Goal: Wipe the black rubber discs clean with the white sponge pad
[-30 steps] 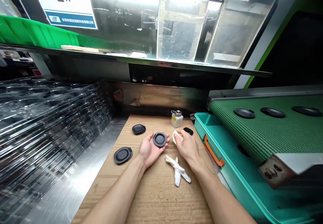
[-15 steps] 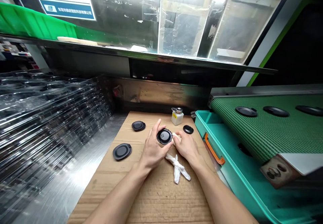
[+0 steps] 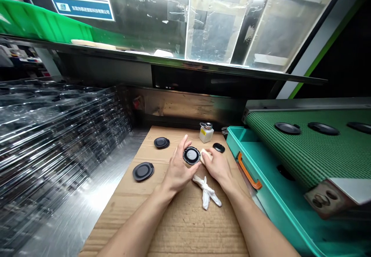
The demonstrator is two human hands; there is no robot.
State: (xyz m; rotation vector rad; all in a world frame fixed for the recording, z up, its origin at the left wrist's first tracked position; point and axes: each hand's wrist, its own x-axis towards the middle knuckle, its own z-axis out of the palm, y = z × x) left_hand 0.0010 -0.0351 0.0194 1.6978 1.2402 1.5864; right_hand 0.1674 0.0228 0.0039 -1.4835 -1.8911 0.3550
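Note:
My left hand (image 3: 179,168) grips a round black plastic part (image 3: 191,155) by its edge, thumb below and fingers on the far left side. Its recessed face is turned up toward me. Close to the part's right edge, my right hand (image 3: 216,164) pinches a small off-white pad or folded cloth (image 3: 205,156). A knotted white cloth (image 3: 206,193) lies on the cardboard (image 3: 197,230) below the hands. Beyond my right hand rests another black part (image 3: 218,147). Two more black parts lie to the left, one farther off (image 3: 161,143) and one nearer (image 3: 143,171).
A white dispenser bottle (image 3: 206,132) stands at the cardboard's back edge. On the right, a teal bin (image 3: 268,195) with an orange handle sits beneath a green conveyor belt (image 3: 313,148) carrying several black parts. Stacked clear plastic trays (image 3: 58,133) fill the left side.
The right hand and its off-white pad have moved slightly away from the part's right edge, showing more of the pad. The left hand keeps its hold. The whole view has shifted a little.

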